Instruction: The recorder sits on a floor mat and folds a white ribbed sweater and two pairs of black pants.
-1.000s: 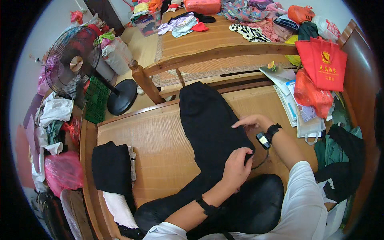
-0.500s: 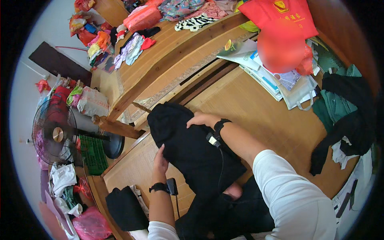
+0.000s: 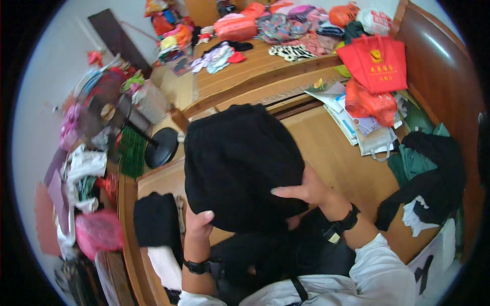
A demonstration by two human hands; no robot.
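Note:
A black garment (image 3: 242,163) with what looks like a gathered waistband at its far edge is held up in front of me, bunched or folded. My left hand (image 3: 198,224) grips its lower left edge, thumb on top and fingers hidden beneath. At the lower right edge, my right hand (image 3: 309,188) has its thumb laid across the cloth and the other fingers mostly behind it. Both wrists wear black straps. To the left of my left hand lies a folded black garment (image 3: 155,220), with white cloth (image 3: 164,265) beside it.
Dark green and black clothes (image 3: 426,173) lie at the right. Papers (image 3: 339,120), an orange plastic bag (image 3: 368,102) and a red tote bag (image 3: 375,64) are beyond the mat. A standing fan (image 3: 162,148) is at the left. Clothes piles (image 3: 286,28) cover the far wooden platform.
The black garment has been raised and spread wider, nearer to me. My right hand has shifted from its upper side to its lower right edge. The view has tilted up.

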